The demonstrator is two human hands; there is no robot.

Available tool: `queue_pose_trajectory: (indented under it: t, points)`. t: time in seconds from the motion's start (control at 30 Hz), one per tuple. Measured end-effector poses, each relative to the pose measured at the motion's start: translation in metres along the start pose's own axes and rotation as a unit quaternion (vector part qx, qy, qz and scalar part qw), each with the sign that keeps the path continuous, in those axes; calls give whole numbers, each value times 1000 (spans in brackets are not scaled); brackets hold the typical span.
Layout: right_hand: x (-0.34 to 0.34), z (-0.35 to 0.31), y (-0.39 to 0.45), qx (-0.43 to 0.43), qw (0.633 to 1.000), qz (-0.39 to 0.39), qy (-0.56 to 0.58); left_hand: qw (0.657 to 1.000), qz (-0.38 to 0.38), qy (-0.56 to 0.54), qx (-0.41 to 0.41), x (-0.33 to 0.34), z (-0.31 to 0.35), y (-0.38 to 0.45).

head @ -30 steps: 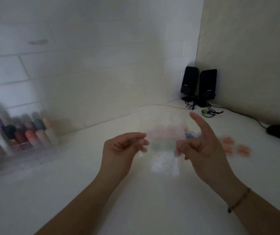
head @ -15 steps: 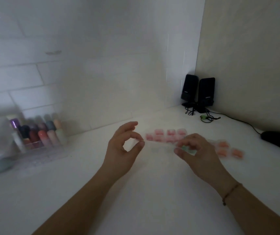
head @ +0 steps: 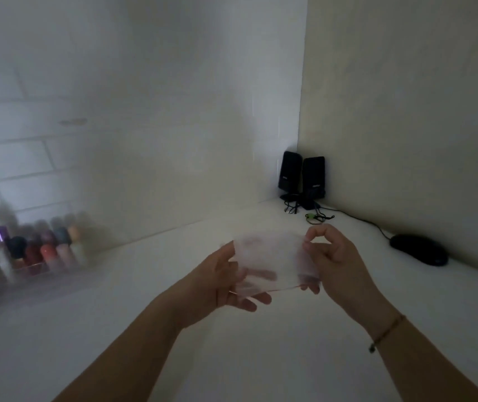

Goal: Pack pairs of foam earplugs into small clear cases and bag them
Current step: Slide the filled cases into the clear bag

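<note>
Right now: two hands hold one thin clear bag point(head: 269, 258) up in the air above the white table point(head: 261, 358), a little right of the middle.
Left hand point(head: 217, 282): its fingers lie fairly straight and spread under the near left part of the bag, and the thumb comes over the left edge.
Right hand point(head: 336, 264): its thumb and first finger pinch the far right corner, and the other fingers curl loosely.
Bag feel: it looks very light, soft and floppy, and likely a bit slippery.
Best place to hold: I think the edges and corners, where a pinch will not slide off.
Bag mouth: a thin pink line runs along the near edge; that may be the seal.
Inside the bag: too blurry to tell.
Far corner: two black speakers point(head: 301, 175) stand there with wires.
Far right: a black mouse point(head: 419, 249) lies on the table.
Far left: small bottles point(head: 40, 248) stand in a clear box.
Writing: tiny pale marks show low on the speakers, too small to read.
</note>
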State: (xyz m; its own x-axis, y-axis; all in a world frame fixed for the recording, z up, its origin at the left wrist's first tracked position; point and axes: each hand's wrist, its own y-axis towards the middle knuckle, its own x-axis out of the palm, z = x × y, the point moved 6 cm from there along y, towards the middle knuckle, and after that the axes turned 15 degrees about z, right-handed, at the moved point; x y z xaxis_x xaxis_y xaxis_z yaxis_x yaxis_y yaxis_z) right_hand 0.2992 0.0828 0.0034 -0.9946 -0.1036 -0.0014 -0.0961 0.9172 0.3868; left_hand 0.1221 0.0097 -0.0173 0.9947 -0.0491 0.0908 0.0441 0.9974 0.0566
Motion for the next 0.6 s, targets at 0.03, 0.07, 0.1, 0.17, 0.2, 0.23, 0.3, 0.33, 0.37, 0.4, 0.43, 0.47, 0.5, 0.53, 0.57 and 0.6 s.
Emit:
queue_pose_trajectory:
  t: [0.03,0.07,0.1,0.17,0.2,0.23,0.3,0.33,0.37,0.4,0.43,0.47,0.5,0.53,0.57,0.6]
  points:
    - [-9,-2,-4,-2,1000,2,-8,999,-40,-21,-25,10,0,-2]
    - [-18,-5,-8,-8,1000,3,-21,996,-59,-44,-45,20,1,-3]
    - [-28,-9,-12,-16,999,4,-38,993,-65,-71,-70,32,2,-4]
    - [-53,-18,-20,-22,998,15,-64,995,-34,-58,-72,59,6,-2]
    - [-68,-23,-25,-16,998,31,-61,999,3,-7,-42,71,8,1]
    - [-86,-28,-30,1,998,53,-36,998,46,43,-3,83,12,3]
    - [-125,-37,-41,53,996,70,25,991,98,68,55,113,18,6]
    - [-145,-42,-49,76,995,61,27,990,104,59,71,131,18,7]
    - [-167,-47,-58,80,995,51,2,991,99,47,82,151,17,7]
    - [-189,-54,-70,71,996,46,-34,992,82,37,91,173,15,5]
    - [-211,-62,-82,57,995,49,-62,993,56,31,98,196,11,2]
    - [-233,-68,-95,47,995,58,-70,994,23,23,101,219,7,-1]
    - [-256,-72,-108,52,994,79,-55,995,-15,9,94,243,3,-5]
    - [-280,-74,-122,63,992,105,-34,995,-50,-11,82,266,-3,-8]
    - [-304,-75,-135,68,988,134,-17,995,-76,-33,62,287,-11,-11]
    - [-328,-75,-149,70,984,164,-8,993,-97,-49,43,308,-20,-14]
